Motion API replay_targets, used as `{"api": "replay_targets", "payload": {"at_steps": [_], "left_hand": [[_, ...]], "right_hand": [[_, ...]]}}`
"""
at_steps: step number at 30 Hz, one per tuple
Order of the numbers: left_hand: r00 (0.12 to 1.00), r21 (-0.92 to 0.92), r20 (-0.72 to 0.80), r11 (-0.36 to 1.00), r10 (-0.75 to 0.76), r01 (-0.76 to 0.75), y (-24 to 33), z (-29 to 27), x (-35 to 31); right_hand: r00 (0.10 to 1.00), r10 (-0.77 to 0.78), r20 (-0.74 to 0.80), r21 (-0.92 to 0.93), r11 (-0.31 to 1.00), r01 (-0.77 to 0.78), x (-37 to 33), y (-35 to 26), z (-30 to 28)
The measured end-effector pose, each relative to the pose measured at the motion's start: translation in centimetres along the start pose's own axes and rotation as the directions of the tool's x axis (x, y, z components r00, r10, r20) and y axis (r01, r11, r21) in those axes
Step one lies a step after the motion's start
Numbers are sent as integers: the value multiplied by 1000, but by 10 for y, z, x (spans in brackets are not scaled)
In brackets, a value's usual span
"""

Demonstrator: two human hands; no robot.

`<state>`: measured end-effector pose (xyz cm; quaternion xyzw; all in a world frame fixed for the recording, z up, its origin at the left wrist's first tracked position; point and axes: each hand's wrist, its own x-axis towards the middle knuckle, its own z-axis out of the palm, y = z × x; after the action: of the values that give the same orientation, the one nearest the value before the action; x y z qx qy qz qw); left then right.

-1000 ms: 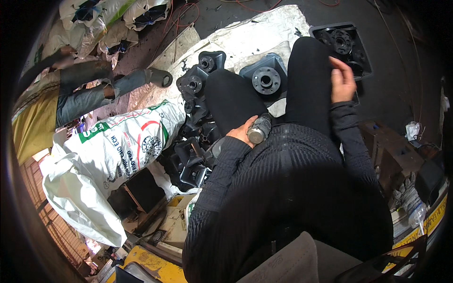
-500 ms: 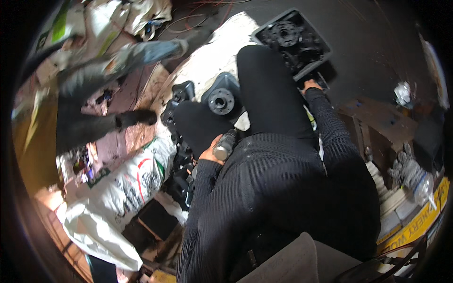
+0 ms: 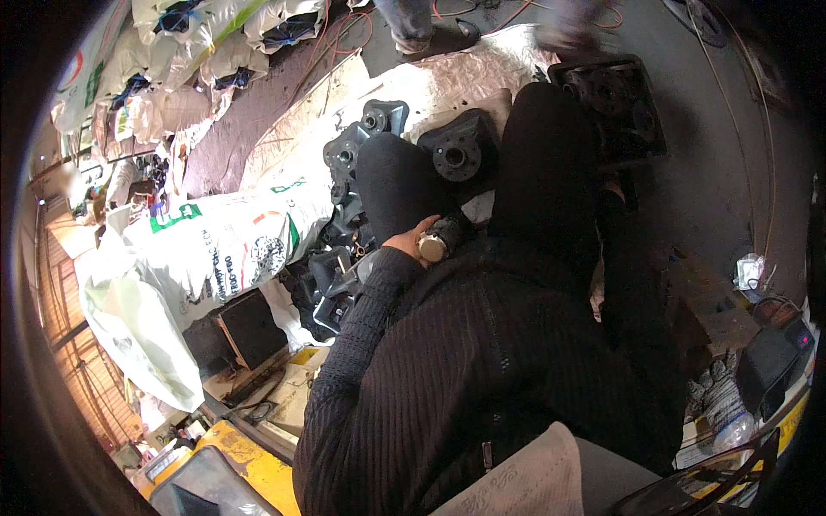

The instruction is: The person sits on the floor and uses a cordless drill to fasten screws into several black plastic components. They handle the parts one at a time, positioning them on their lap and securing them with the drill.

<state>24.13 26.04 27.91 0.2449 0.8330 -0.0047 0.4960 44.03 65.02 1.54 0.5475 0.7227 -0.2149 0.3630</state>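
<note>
My left hand (image 3: 413,242) is wrapped round a dark cylinder with a pale round end (image 3: 433,249), resting by my lap near my left thigh; its kind does not show. My right hand (image 3: 612,186) is low beside my right leg, just below a black crate (image 3: 661,129) of round black parts; shadow hides its fingers. A dark flanged part with a round hub and bolt holes (image 3: 457,157) lies between my knees. More such black parts (image 3: 373,119) lie beyond and left of my left knee.
A pale sheet (image 3: 292,138) covers the floor ahead. A white printed sack (image 3: 232,245) lies at left, with several filled bags (image 3: 172,107) behind. Another person's legs (image 3: 406,26) stand at the far edge. Grey gloves (image 3: 718,391) and a black box (image 3: 774,365) are at right.
My view has turned, so the scene sits differently. The other person has moved from the left to the far edge. My left hand still grips the cylinder; my right hand is now more shadowed.
</note>
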Motion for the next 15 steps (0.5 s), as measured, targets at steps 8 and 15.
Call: {"api": "replay_targets", "payload": {"at_steps": [8,15], "left_hand": [[991,-16,-75,993,114,-115,-10,5,-4],[995,-36,-79,997,69,-72,-6,1,-7]], "right_hand": [[964,9,-264,175,984,39,6,18,11],[966,-52,255,905,-339,-257,31,62,30]]}}
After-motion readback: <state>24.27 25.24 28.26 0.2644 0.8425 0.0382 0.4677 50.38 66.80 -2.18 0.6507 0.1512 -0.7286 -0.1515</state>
